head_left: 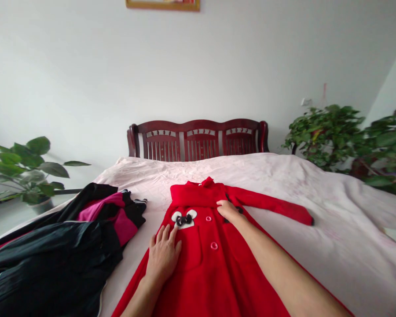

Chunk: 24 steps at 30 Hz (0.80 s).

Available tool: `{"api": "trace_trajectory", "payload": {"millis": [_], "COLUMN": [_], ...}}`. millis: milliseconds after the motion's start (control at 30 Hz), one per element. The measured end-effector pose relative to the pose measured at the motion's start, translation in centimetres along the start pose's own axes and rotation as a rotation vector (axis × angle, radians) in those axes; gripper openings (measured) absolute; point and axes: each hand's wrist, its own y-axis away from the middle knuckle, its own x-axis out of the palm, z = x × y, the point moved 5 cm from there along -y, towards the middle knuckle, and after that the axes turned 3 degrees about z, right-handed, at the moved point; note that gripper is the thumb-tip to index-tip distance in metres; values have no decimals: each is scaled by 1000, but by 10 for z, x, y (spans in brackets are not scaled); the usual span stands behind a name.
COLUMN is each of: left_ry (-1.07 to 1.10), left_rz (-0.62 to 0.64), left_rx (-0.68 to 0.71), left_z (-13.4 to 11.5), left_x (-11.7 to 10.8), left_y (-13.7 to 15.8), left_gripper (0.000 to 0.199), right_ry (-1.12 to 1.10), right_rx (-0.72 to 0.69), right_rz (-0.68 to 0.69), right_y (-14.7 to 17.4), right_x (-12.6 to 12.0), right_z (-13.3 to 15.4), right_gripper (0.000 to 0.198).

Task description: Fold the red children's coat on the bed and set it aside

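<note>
A red coat lies front up, with round buttons down its middle and a white patch with a black bow on the chest. One sleeve is folded flat across the upper front. The other sleeve stretches out to the right and ends in a dark cuff. My left hand rests flat on the coat beside the bow patch, fingers spread. At the end of the folded sleeve, my right hand has its fingers closed on the fabric; the fingertips are partly hidden.
A pale pink sheet covers the bed under the coat. Dark clothes with a magenta piece are heaped at the left. Behind stands a dark red wooden headboard. Leafy plants flank the bed.
</note>
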Motion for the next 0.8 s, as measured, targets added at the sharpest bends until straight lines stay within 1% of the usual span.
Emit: {"api": "trace_trajectory", "payload": {"millis": [67,133,233,300,333,367,433,500,533,633,733,800], "left_ry": [2,1,0,0,1,0,-3,-5,-5,-8,-16,-18], "left_rz": [-7,-13,-14,-13,-12,-11,-12,-16,-18,-29,-42,-37], "left_rx": [0,-2,-10,-12,-11,-8,-4,3,5,6,6,11], "left_z": [-1,-1,-2,-2,-2,-2,-1,-1,-1,-2,-2,-1], "left_x": [-1,-1,-2,-3,-3,-3,-3,-2,-1,0,1,2], "left_y": [0,0,1,1,1,1,0,0,0,1,1,0], "left_gripper": [53,52,52,52,52,52,52,52,52,52,52,53], "right_ry": [37,57,79,84,105,140,225,288,299,334,381,416], "right_rx": [46,41,-57,-119,-141,-158,-176,-181,-180,-164,-158,-199], "right_rz": [-23,-98,-216,-267,-263,-225,-81,72,112,114,22,-50], "right_y": [1,-1,-8,-13,-14,-16,-17,-19,-20,-30,-45,-54], "right_x": [-1,-9,-23,-25,-21,-15,6,26,33,35,24,17], "right_z": [-10,-8,13,23,26,26,21,13,10,9,18,28], "right_gripper": [38,40,45,48,51,53,54,50,47,43,42,46]}}
